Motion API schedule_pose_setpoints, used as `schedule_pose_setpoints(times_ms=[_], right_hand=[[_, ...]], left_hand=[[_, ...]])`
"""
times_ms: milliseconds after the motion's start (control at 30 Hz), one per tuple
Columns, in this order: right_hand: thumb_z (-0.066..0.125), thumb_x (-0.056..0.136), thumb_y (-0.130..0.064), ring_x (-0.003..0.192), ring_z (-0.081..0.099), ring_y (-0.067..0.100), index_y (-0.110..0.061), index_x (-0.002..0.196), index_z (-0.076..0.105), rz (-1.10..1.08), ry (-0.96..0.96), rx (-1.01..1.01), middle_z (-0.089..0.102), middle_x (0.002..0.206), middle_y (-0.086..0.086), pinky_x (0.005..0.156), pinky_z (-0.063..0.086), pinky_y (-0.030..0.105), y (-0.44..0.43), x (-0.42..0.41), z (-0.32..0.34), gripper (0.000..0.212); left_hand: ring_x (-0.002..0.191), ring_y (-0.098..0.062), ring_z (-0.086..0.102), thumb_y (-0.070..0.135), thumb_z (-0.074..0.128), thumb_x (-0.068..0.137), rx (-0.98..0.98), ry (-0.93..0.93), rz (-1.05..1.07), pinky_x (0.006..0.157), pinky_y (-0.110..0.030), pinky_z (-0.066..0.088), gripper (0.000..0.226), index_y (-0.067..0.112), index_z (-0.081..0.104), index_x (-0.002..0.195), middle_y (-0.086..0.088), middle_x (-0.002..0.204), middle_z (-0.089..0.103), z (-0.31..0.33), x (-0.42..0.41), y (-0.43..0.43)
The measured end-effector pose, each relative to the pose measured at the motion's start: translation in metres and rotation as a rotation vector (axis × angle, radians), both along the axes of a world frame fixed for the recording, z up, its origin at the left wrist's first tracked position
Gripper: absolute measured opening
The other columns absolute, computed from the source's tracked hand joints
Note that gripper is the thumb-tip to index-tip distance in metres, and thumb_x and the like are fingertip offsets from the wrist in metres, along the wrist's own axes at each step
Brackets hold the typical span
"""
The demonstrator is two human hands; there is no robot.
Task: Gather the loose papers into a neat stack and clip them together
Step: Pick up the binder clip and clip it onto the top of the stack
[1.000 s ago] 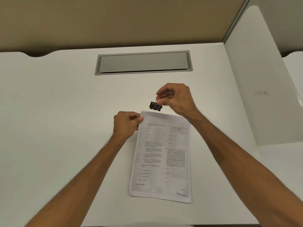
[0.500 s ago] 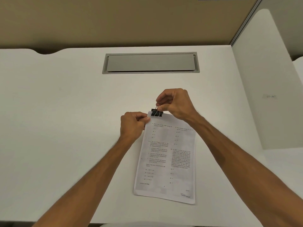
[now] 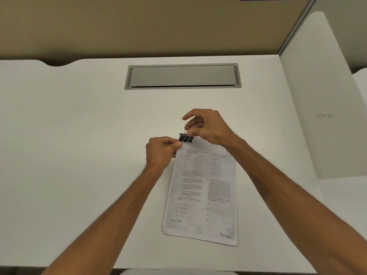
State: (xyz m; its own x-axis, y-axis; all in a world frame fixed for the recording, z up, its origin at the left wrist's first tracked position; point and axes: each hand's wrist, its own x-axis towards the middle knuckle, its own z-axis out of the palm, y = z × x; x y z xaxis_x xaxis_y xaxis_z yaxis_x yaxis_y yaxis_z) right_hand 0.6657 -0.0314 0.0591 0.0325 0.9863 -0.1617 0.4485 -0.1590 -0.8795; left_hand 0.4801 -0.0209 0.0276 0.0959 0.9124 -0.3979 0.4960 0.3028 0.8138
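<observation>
- Stack of white printed paper sheets [image 3: 202, 191]: it lies flat on the white desk [image 3: 79, 155], edges squared, its far end toward the grey cable hatch [image 3: 182, 76].
- Small black binder clip with wire handles [image 3: 186, 137]: I see it seated on the stack's top edge, near the left corner, where it can bind every sheet.
- My right hand [image 3: 206, 128] pinches a wire handle between thumb and finger, probably to fold it flat.
- My left hand [image 3: 160, 151] is closed on the top-left corner, steadying the sheets so they cannot slip.
</observation>
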Motion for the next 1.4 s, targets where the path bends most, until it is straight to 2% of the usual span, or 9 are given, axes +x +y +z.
schedule_pose_setpoints(times_ms=[167,367,467,600,733,833,967,1133,1400], right_hand=[[0.086,0.076,-0.029,0.116,0.064,0.018,-0.025,0.148,0.042,0.061,0.016,-0.036,0.061,0.133,0.006,0.103,0.052,0.036,-0.006,0.013,-0.004,0.084],[0.086,0.076,-0.033,0.134,0.049,0.015,-0.026,0.149,0.038,-0.552,0.271,0.094,0.049,0.146,0.003,0.106,0.042,0.029,-0.073,0.051,-0.026,0.087],[0.088,0.07,-0.029,0.124,0.059,0.021,-0.022,0.146,0.041,-0.596,0.436,-0.071,0.057,0.136,0.006,0.094,0.051,0.029,-0.114,0.059,-0.043,0.09],[0.085,0.069,-0.028,0.106,0.072,0.027,-0.018,0.133,0.055,-0.439,0.534,-0.285,0.074,0.115,0.008,0.093,0.057,0.047,-0.153,0.047,-0.067,0.071],[0.071,0.09,-0.005,0.102,0.073,0.035,-0.004,0.12,0.062,-0.413,0.557,-0.329,0.077,0.107,0.014,0.087,0.061,0.046,-0.169,0.037,-0.074,0.032],[0.064,0.093,0.001,0.095,0.074,0.036,0.002,0.111,0.064,-0.411,0.536,-0.346,0.077,0.101,0.019,0.086,0.06,0.051,-0.176,0.033,-0.075,0.018],[0.065,0.092,0.002,0.088,0.074,0.034,-0.001,0.107,0.068,-0.438,0.512,-0.287,0.077,0.096,0.022,0.083,0.059,0.05,-0.181,0.031,-0.071,0.016],[0.066,0.09,0.003,0.084,0.075,0.032,-0.003,0.106,0.07,-0.479,0.483,-0.231,0.078,0.092,0.019,0.077,0.062,0.045,-0.179,0.04,-0.064,0.017],[0.067,0.091,0.001,0.083,0.076,0.025,-0.002,0.105,0.07,-0.483,0.434,-0.274,0.079,0.093,0.016,0.07,0.061,0.035,-0.182,0.058,-0.059,0.015]], left_hand=[[0.068,-0.014,0.076,0.017,0.079,0.084,-0.028,-0.035,0.015,0.071,-0.027,0.063,0.012,0.008,0.077,0.091,-0.003,0.083,0.078,0.003,-0.002,0.0],[0.068,-0.017,0.076,0.01,0.08,0.082,0.012,-0.111,0.07,0.066,-0.022,0.061,0.008,0.012,0.076,0.088,-0.001,0.081,0.077,0.009,-0.006,-0.003],[0.064,-0.012,0.075,0.009,0.08,0.082,0.04,-0.137,0.079,0.066,-0.021,0.061,0.011,0.012,0.077,0.092,0.002,0.081,0.076,0.012,-0.011,-0.003],[0.066,-0.013,0.075,0.008,0.079,0.082,0.04,-0.182,0.09,0.074,-0.032,0.062,0.012,0.015,0.077,0.091,0.0,0.085,0.077,0.013,-0.016,0.001],[0.066,-0.016,0.075,0.009,0.079,0.082,0.003,-0.218,0.136,0.08,-0.038,0.062,0.009,0.017,0.078,0.085,0.001,0.079,0.078,0.012,-0.019,0.008],[0.068,-0.017,0.075,0.01,0.08,0.081,-0.038,-0.236,0.198,0.081,-0.037,0.062,0.007,0.015,0.079,0.086,0.0,0.08,0.079,0.007,-0.022,0.016],[0.08,-0.024,0.072,0.009,0.077,0.084,-0.118,-0.291,0.188,0.076,-0.034,0.061,0.014,0.003,0.076,0.097,-0.009,0.09,0.077,0.007,-0.023,0.025],[0.084,-0.02,0.076,0.029,0.071,0.091,-0.307,-0.332,0.041,0.073,-0.03,0.06,0.023,0.008,0.074,0.101,-0.006,0.094,0.079,0.004,-0.025,0.014],[0.071,-0.021,0.077,-0.005,0.066,0.089,-0.438,-0.206,-0.035,0.057,-0.027,0.06,0.01,-0.002,0.072,0.096,-0.014,0.093,0.078,-0.033,-0.027,-0.038]])
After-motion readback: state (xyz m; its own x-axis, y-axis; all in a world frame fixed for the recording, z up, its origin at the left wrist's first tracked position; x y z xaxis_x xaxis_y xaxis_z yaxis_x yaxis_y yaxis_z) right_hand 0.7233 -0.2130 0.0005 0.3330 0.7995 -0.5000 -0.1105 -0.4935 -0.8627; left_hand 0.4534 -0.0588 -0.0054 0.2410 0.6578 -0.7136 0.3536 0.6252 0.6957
